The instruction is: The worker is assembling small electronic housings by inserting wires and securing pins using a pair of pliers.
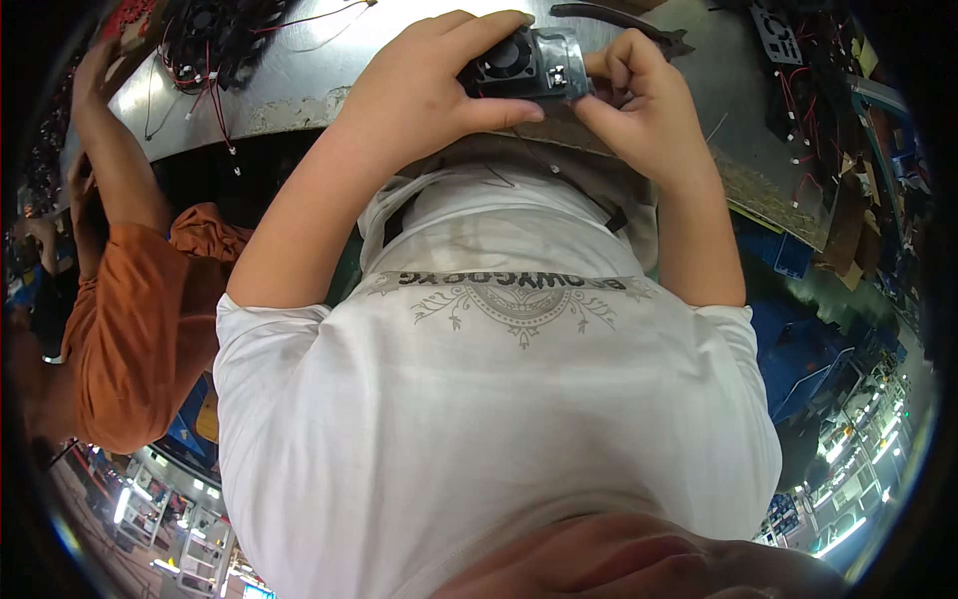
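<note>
Silvery metal bench (pixel 319 50); near its edge, black square plastic fan unit (pixel 507 58), shiny grey end, grasped in left hand (pixel 429 75); right hand (pixel 647 115) curled there, grip unclear. Risk: dangling white-tipped wire (pixel 555 169) could snag.

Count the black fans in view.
2 clear: one held fan, between the left hand and right hand; one piled fan in the wired heap, upper left. More may be hidden there or among the upper-right parts.
</note>
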The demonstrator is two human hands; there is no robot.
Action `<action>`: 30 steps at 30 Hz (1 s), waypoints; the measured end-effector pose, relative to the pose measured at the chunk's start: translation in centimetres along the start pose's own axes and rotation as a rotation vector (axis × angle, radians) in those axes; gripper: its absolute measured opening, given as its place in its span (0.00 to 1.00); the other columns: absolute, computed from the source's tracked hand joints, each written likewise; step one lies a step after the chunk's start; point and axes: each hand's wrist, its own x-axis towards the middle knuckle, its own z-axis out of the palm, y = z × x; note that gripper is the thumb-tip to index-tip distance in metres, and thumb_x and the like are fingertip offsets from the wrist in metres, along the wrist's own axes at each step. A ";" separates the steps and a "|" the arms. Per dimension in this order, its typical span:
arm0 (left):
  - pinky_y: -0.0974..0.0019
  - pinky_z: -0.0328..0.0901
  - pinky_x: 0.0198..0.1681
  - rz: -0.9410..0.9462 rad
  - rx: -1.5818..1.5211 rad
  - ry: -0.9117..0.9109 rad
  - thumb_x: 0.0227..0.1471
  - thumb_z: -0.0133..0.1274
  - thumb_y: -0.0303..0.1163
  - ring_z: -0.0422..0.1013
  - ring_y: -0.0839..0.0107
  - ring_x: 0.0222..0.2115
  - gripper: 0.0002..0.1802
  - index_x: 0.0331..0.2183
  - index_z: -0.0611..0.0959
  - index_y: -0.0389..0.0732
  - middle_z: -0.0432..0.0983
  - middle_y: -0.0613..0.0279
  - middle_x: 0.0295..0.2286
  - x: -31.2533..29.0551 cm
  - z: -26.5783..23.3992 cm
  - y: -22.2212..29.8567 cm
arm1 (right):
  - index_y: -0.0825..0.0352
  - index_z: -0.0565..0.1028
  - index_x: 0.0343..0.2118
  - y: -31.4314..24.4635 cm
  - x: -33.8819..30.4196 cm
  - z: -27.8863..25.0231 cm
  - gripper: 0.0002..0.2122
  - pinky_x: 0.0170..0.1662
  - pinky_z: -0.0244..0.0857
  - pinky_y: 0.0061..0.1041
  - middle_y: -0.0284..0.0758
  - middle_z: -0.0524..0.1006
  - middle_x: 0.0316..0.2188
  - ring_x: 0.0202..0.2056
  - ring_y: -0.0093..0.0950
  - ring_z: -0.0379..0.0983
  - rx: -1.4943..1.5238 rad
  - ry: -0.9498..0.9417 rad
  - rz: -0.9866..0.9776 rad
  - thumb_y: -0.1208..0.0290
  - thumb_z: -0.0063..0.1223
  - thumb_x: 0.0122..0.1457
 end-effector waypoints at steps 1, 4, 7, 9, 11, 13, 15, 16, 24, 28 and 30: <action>0.58 0.70 0.47 0.013 0.055 -0.001 0.40 0.75 0.44 0.76 0.55 0.42 0.42 0.55 0.78 0.40 0.80 0.51 0.41 0.2 -0.1 0.1 | 0.65 0.64 0.35 0.0 0.2 0.3 0.16 0.37 0.68 0.23 0.36 0.82 0.35 0.31 0.20 0.70 0.001 0.002 0.003 0.81 0.62 0.50; 0.52 0.69 0.44 -0.047 0.348 -0.144 0.43 0.71 0.48 0.75 0.48 0.38 0.39 0.53 0.79 0.38 0.78 0.47 0.36 0.8 -1.1 0.4 | 0.67 0.71 0.40 -0.5 0.9 0.9 0.17 0.44 0.72 0.29 0.41 0.82 0.41 0.39 0.30 0.77 -0.522 0.008 -0.016 0.77 0.67 0.49; 0.51 0.70 0.43 -0.005 0.425 -0.113 0.45 0.68 0.50 0.75 0.48 0.37 0.36 0.52 0.80 0.40 0.78 0.48 0.34 0.9 -1.2 0.9 | 0.65 0.76 0.46 -1.8 1.0 0.7 0.21 0.51 0.70 0.36 0.41 0.80 0.46 0.47 0.40 0.76 -0.752 0.060 -0.199 0.73 0.70 0.48; 0.51 0.70 0.43 -0.017 0.433 -0.137 0.46 0.68 0.50 0.75 0.48 0.37 0.35 0.52 0.80 0.40 0.78 0.48 0.34 1.3 -1.4 1.4 | 0.65 0.80 0.44 -2.9 1.1 -0.2 0.17 0.54 0.67 0.35 0.38 0.79 0.45 0.49 0.39 0.73 -0.562 0.042 -0.335 0.71 0.69 0.50; 0.51 0.70 0.43 -0.023 0.439 -0.161 0.46 0.68 0.50 0.75 0.47 0.37 0.35 0.51 0.80 0.40 0.78 0.48 0.34 1.6 -1.5 1.7 | 0.64 0.81 0.42 -2.3 1.7 -0.3 0.14 0.53 0.67 0.35 0.37 0.79 0.45 0.49 0.39 0.73 -0.631 0.004 -0.384 0.70 0.67 0.52; 0.51 0.70 0.44 -0.059 0.453 -0.194 0.46 0.68 0.49 0.75 0.47 0.38 0.34 0.51 0.80 0.41 0.79 0.48 0.35 1.8 -1.5 2.1 | 0.64 0.83 0.38 -1.9 2.2 0.2 0.09 0.52 0.67 0.34 0.36 0.80 0.41 0.47 0.38 0.74 -0.682 -0.007 -0.411 0.69 0.64 0.55; 0.53 0.70 0.43 -0.040 0.491 -0.144 0.43 0.70 0.48 0.76 0.50 0.38 0.37 0.53 0.80 0.42 0.79 0.50 0.36 1.5 -0.7 1.4 | 0.64 0.83 0.38 -2.0 1.9 0.5 0.09 0.51 0.68 0.33 0.35 0.80 0.40 0.47 0.37 0.74 -0.674 0.011 -0.361 0.69 0.64 0.55; 0.55 0.71 0.42 -0.028 0.527 -0.095 0.41 0.72 0.48 0.76 0.53 0.38 0.39 0.54 0.79 0.44 0.79 0.53 0.36 1.3 -0.3 1.1 | 0.64 0.83 0.38 -2.2 1.8 0.7 0.09 0.51 0.68 0.33 0.35 0.80 0.39 0.46 0.37 0.74 -0.662 0.024 -0.309 0.68 0.64 0.55; 0.54 0.72 0.40 -0.059 0.560 -0.042 0.42 0.69 0.52 0.76 0.53 0.36 0.37 0.53 0.79 0.46 0.79 0.55 0.34 0.6 0.5 0.7 | 0.68 0.81 0.39 -5.5 7.4 -1.6 0.12 0.38 0.71 0.32 0.38 0.81 0.34 0.35 0.33 0.78 -0.638 -0.249 -0.133 0.67 0.64 0.54; 0.52 0.72 0.41 -0.047 0.533 -0.066 0.43 0.69 0.52 0.76 0.52 0.37 0.37 0.53 0.80 0.46 0.79 0.53 0.35 1.1 0.4 1.3 | 0.64 0.85 0.34 -6.2 17.9 0.5 0.11 0.44 0.74 0.42 0.46 0.83 0.33 0.37 0.46 0.80 -1.005 -0.283 -0.186 0.66 0.54 0.54; 0.52 0.72 0.41 -0.078 0.544 -0.073 0.43 0.69 0.52 0.76 0.52 0.37 0.37 0.53 0.79 0.46 0.79 0.53 0.35 1.0 0.0 1.2 | 0.61 0.86 0.33 -4.2 19.7 2.0 0.10 0.44 0.74 0.42 0.44 0.83 0.33 0.36 0.45 0.80 -0.935 -0.286 -0.264 0.67 0.55 0.52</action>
